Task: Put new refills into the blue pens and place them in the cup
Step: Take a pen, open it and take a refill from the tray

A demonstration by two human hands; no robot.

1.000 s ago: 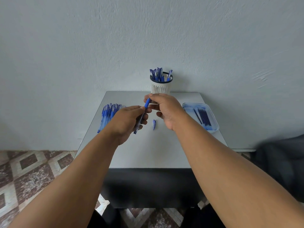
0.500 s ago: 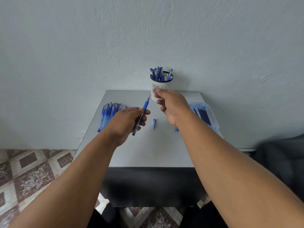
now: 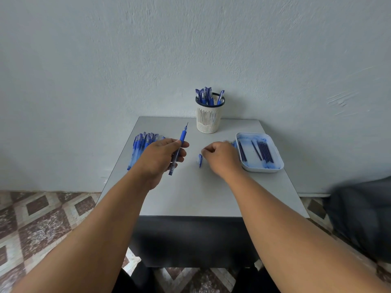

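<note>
On the grey worktop by a pale wall, a light, stiff, slippery pen is gripped mid-barrel by the left hand, pointing to twelve o'clock, while the empty, curled right hand rests beside the cap.

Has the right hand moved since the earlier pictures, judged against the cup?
Yes. The right hand has come down and away from the cup, towards the person, and now sits low beside the loose pen cap on the table.
</note>
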